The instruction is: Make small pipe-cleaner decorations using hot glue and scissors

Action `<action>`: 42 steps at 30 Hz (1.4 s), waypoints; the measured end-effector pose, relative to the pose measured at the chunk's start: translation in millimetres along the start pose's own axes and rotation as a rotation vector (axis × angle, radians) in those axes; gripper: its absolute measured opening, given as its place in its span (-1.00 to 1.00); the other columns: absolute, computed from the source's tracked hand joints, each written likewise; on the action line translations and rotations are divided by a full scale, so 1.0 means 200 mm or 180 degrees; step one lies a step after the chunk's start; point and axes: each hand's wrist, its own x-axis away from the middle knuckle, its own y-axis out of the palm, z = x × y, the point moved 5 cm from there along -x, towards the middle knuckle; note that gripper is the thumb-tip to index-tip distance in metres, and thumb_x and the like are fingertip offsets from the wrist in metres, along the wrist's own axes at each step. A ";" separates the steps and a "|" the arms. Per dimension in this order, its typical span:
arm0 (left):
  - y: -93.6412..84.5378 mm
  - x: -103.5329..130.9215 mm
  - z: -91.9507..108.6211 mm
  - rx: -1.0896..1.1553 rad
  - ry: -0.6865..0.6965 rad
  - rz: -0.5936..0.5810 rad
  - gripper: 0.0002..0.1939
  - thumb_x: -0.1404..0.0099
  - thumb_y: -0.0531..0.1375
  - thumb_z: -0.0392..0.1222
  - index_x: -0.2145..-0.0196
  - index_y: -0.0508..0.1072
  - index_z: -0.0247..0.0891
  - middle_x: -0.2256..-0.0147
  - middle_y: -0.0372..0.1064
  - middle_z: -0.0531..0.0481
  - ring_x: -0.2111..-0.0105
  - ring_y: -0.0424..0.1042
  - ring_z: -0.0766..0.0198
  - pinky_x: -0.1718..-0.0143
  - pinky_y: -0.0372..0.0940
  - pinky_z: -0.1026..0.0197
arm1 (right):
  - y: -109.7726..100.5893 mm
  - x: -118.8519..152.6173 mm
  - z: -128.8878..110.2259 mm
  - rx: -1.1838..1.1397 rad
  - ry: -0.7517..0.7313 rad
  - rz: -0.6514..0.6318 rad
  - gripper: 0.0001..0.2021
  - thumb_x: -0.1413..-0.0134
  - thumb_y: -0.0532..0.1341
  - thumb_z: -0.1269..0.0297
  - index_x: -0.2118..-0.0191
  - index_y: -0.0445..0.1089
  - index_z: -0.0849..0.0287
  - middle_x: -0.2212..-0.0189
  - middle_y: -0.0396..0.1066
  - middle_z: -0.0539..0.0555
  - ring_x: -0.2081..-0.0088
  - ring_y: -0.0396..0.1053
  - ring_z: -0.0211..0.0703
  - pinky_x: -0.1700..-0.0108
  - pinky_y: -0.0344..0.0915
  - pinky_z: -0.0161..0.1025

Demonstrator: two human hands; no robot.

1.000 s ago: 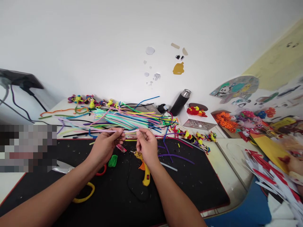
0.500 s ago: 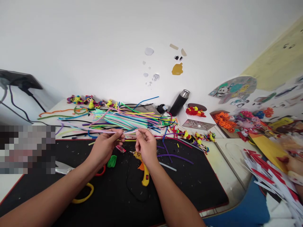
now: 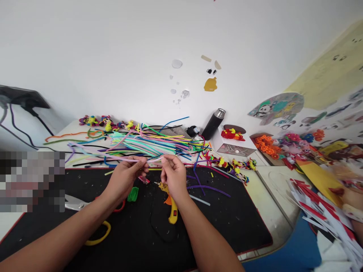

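Observation:
A pale pink pipe cleaner (image 3: 154, 160) is stretched between my two hands and trails off to the left. My left hand (image 3: 126, 175) pinches it between thumb and fingers. My right hand (image 3: 174, 174) grips its right end with thumb and forefinger. Just beyond lies a large heap of pipe cleaners (image 3: 147, 143) in many colours. Under my right hand a yellow hot glue gun (image 3: 172, 213) rests on the black mat (image 3: 227, 223). A small folded green bundle (image 3: 132, 194) lies below my left hand. Scissors (image 3: 75, 203) are partly covered by my left forearm.
Purple pipe cleaners (image 3: 210, 187) and a clear glue stick (image 3: 200, 200) lie to the right. Behind stand a black flask (image 3: 213, 124) and a white box (image 3: 241, 145). Pipe-cleaner figures (image 3: 106, 122) line the back. Paper strips (image 3: 323, 211) pile up at far right.
Both hands stay close together on the pink pipe cleaner, which shows a little more clearly between them. The whole view has shifted slightly.

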 end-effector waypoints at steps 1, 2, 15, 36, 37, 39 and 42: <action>0.00 0.00 0.00 0.0003 0.0009 -0.0016 -0.54 0.06 0.57 0.12 0.41 0.59 -0.30 0.51 0.49 0.00 0.55 0.42 0.26 0.61 0.38 0.28 | 0.00 0.00 0.00 0.0005 0.0001 -0.0023 -0.68 -0.15 0.36 0.01 0.21 0.43 0.18 0.73 0.24 -0.21 0.77 0.10 -0.39 0.70 -0.01 -0.43; 0.00 0.00 -0.01 0.0008 0.0016 -0.0040 -0.54 0.05 0.57 0.12 0.41 0.59 -0.30 0.51 0.49 0.00 0.56 0.41 0.26 0.62 0.38 0.28 | 0.00 0.00 0.00 0.0014 0.0001 -0.0045 -0.68 -0.15 0.36 0.01 0.21 0.44 0.18 0.73 0.25 -0.21 0.77 0.10 -0.39 0.70 -0.01 -0.43; 0.04 0.02 0.00 0.0908 -0.0232 -0.0341 -0.53 0.07 0.62 -0.18 0.19 0.68 -0.37 0.47 0.51 -0.01 0.50 0.44 0.36 0.53 0.34 0.42 | -0.01 0.00 0.01 0.0097 0.0034 0.0067 -0.67 -0.13 0.37 -0.02 0.27 0.42 0.17 0.72 0.22 -0.20 0.75 0.11 -0.39 0.70 -0.01 -0.42; 0.00 0.03 0.26 -0.2467 0.1483 -0.0599 -0.66 -0.31 0.31 0.12 0.39 0.60 -0.21 0.38 0.59 -0.02 0.35 0.50 0.13 0.29 0.34 0.17 | 0.06 0.06 -0.03 0.2309 -0.0669 -0.0610 -0.79 -0.27 0.23 0.16 0.33 0.50 0.13 0.66 0.17 -0.14 0.59 0.11 -0.27 0.46 0.01 -0.28; 0.00 0.03 0.25 -0.2526 0.1503 -0.0676 -0.67 -0.32 0.30 0.12 0.39 0.60 -0.20 0.38 0.58 -0.01 0.35 0.51 0.13 0.28 0.34 0.17 | 0.06 0.06 -0.02 0.2404 -0.0674 -0.0655 -0.80 -0.26 0.23 0.18 0.33 0.50 0.13 0.66 0.17 -0.14 0.59 0.11 -0.27 0.46 0.00 -0.28; 0.02 0.03 0.24 -0.2522 0.1436 -0.0792 -0.66 -0.33 0.29 0.13 0.38 0.59 -0.21 0.40 0.57 -0.01 0.36 0.50 0.14 0.29 0.35 0.17 | 0.07 0.06 -0.01 0.2467 -0.0688 -0.0664 -0.82 -0.25 0.24 0.20 0.33 0.51 0.14 0.66 0.17 -0.14 0.59 0.12 -0.27 0.46 -0.01 -0.28; 0.01 0.02 0.23 -0.2212 0.1165 -0.0755 -0.61 -0.29 0.32 0.19 0.40 0.58 -0.22 0.41 0.56 -0.02 0.41 0.49 0.15 0.33 0.36 0.17 | 0.05 0.05 0.02 0.2036 -0.0532 -0.0618 -0.80 -0.27 0.24 0.15 0.29 0.50 0.14 0.67 0.17 -0.16 0.63 0.13 -0.29 0.50 0.02 -0.31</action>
